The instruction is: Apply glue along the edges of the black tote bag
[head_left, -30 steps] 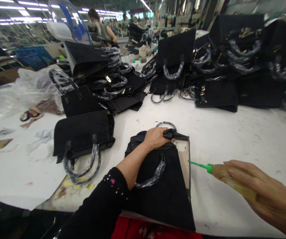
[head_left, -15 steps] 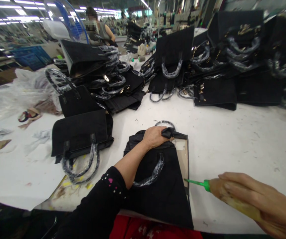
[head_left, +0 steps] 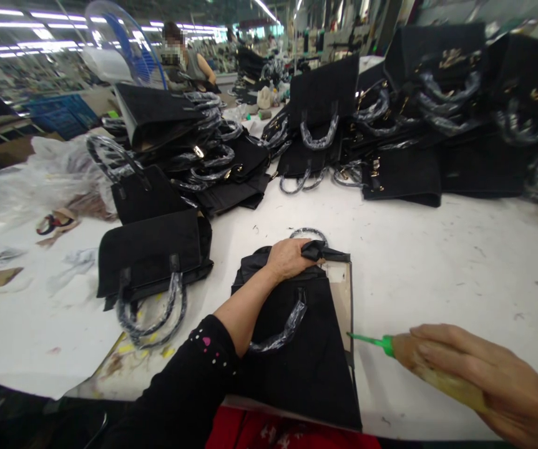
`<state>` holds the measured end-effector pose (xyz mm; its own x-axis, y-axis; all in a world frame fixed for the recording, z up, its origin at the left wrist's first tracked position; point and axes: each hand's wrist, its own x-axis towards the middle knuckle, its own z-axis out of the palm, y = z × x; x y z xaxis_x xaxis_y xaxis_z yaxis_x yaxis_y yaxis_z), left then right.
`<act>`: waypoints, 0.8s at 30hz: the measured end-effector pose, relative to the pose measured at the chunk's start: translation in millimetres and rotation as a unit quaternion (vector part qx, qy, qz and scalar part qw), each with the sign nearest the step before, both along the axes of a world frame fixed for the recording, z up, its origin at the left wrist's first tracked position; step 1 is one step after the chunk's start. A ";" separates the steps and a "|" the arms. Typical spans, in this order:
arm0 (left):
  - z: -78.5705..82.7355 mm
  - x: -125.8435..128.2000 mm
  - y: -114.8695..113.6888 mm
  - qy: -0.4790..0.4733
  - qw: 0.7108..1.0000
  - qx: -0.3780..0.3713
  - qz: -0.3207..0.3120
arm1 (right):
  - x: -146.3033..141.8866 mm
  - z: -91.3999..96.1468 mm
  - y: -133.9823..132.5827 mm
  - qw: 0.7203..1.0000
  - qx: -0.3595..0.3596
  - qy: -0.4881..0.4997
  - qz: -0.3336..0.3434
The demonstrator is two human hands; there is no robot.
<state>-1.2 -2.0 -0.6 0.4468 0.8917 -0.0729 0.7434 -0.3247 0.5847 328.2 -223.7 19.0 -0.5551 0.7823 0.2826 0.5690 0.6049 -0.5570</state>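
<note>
The bag (head_left: pixel 301 374) lies on the table (head_left: pixel 414 262) right in front of the person, its near left part covered by the left sleeve (head_left: pixel 189 374). The left hand (head_left: pixel 290 257) is closed on the black cloth (head_left: pixel 313 249) at the bag's far end, pinching a fold of it; most of its fingertips are out of sight. Past that hand, the far handle (head_left: pixel 309 233) shows only as an arc, while the near handle (head_left: pixel 283 333) runs partly under the wrist. Along the bag's right side a beige strip (head_left: pixel 341 302) is bared, the rest of it hidden by the black front. The right hand (head_left: pixel 489 374), its wrist cut off by the frame, is wrapped round a bottle (head_left: pixel 437 377), much of which the fingers cover; its thumb is hard to make out. The green nozzle (head_left: pixel 367 340) ends at the strip's edge, and whether it touches cannot be told. Farther off, stacked bags (head_left: pixel 325 93) overlap too closely to count, and a co-worker (head_left: pixel 201 65) is hidden from the waist down
</note>
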 end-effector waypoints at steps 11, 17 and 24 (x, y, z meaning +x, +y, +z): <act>0.8 0.0 -0.1 0.008 1.000 -0.003 0.006 | -4.2 0.0 -12.4 0.998 -0.058 0.005 0.025; 3.5 0.2 -1.3 0.007 1.000 -0.006 0.012 | -6.6 -1.8 -13.1 0.994 -0.099 0.050 0.009; 2.8 -0.1 -1.2 0.009 1.000 -0.005 0.018 | -4.9 -14.8 -4.8 0.992 -0.074 0.094 -0.038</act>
<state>-1.3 -3.2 2.1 0.4131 0.9062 -0.0904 0.7654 -0.2917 0.5736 323.3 -228.6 4.1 -0.4417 0.8605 0.2538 0.4880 0.4678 -0.7369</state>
